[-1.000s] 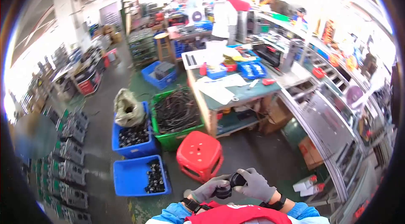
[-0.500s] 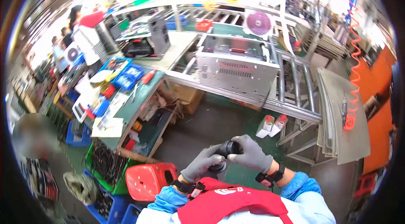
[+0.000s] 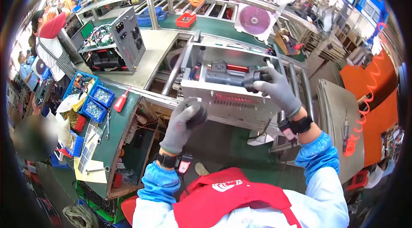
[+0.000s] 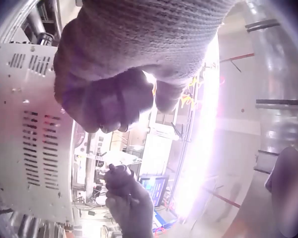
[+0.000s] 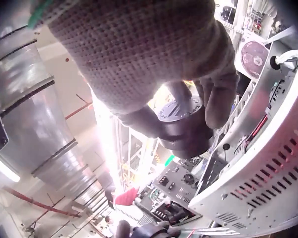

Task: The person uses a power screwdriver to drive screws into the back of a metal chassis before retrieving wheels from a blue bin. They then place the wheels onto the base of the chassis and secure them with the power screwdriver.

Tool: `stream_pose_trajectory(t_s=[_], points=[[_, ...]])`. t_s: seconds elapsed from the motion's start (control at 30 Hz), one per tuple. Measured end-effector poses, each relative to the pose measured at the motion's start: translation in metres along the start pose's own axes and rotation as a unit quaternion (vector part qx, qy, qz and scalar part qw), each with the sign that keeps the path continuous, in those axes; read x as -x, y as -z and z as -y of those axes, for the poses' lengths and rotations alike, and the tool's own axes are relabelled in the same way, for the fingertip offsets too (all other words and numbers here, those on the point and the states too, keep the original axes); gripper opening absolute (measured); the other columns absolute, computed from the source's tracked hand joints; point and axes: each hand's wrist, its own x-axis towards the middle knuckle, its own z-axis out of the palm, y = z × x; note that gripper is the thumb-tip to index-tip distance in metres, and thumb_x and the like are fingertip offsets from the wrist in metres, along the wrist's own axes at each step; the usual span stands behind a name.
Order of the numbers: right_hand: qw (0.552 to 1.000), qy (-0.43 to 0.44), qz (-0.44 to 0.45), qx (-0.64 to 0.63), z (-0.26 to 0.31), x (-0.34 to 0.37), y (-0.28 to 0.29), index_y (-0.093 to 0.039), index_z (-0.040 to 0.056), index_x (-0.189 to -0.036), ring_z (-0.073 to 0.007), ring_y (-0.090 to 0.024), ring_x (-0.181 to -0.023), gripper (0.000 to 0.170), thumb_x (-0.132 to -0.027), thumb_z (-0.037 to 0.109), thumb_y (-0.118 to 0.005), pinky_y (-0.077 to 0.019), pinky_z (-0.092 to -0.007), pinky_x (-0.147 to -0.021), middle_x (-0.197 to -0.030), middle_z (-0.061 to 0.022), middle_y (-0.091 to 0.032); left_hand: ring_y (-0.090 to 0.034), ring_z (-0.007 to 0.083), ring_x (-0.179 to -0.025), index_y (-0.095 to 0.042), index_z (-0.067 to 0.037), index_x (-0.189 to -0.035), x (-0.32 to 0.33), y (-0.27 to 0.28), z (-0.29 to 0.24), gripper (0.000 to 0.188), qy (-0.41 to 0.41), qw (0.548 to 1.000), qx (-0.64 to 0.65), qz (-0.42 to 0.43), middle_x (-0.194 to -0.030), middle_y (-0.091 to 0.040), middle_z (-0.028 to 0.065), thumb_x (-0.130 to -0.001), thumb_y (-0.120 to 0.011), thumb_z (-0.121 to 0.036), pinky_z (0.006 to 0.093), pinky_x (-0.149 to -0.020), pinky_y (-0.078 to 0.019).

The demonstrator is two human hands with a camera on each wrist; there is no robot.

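My gloved left hand (image 3: 179, 127) grips a black round plastic fitting (image 3: 196, 114), its fingers curled round it in the left wrist view. Over the open metal casing (image 3: 234, 95) on the roller line, my gloved right hand (image 3: 278, 90) holds a second black round fitting (image 3: 251, 82). In the right wrist view, that fitting (image 5: 188, 136) shows a ribbed body and a flat top with raised markings, pinched between thumb and fingers. It overlaps the end of a black cylindrical part (image 3: 223, 77) inside the casing in the head view.
On the left, a green workbench (image 3: 122, 127) carries blue bins (image 3: 94, 110) of screws, a red bottle (image 3: 122, 101) and wrenches. Another opened unit (image 3: 128, 41) stands further back, near a person (image 3: 53, 52). Metal sheets (image 3: 343, 112) and a coiled red air hose (image 3: 365, 112) are at the right.
The view has swung right and come up to the roller line. My hands, earlier together with both fittings in front of my body, have parted; the right one has reached forward over the casing.
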Motion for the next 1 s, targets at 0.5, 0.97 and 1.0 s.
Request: stream_pose_trajectory(t_s=[0.5, 0.97, 1.0], points=[[0.976, 0.045, 0.103, 0.189, -0.046, -0.214, -0.011, -0.066, -0.0024, -0.117, -0.0269, -0.066, -0.095, 0.053, -0.077, 0.032, -0.075, -0.0504, -0.0363, -0.087, -0.103, -0.0183, -0.069, -0.049, 0.0141, -0.072, -0.060, -0.001, -0.103, -0.196, 0.036, 0.034, 0.034, -0.070, 0.997, 0.011, -0.026, -0.078, -0.047, -0.0001, -0.099, -0.055, -0.034, 0.0319, -0.076, -0.0472], [0.943, -0.029, 0.158, 0.290, -0.051, -0.257, -0.051, -0.064, -0.0019, -0.125, -0.0323, -0.067, -0.104, 0.060, -0.076, 0.031, -0.073, -0.0507, -0.0382, -0.094, -0.112, -0.0223, -0.068, -0.066, 0.0236, -0.099, -0.058, -0.002, -0.129, -0.190, 0.048, 0.007, 0.045, 0.081, 0.988, 0.121, 0.050, -0.111, -0.064, 0.0118, -0.096, -0.060, -0.033, 0.0426, -0.088, -0.0573], [0.937, -0.024, 0.162, 0.307, -0.045, -0.257, -0.055, -0.063, -0.0016, -0.126, -0.0324, -0.067, -0.102, 0.059, -0.076, 0.028, -0.073, -0.0513, -0.0386, -0.092, -0.111, -0.0221, -0.068, -0.066, 0.0231, -0.098, -0.058, -0.001, -0.128, -0.191, 0.050, 0.008, 0.044, 0.078, 0.987, 0.126, 0.066, -0.111, -0.064, 0.0116, -0.096, -0.060, -0.033, 0.0423, -0.087, -0.0572]])
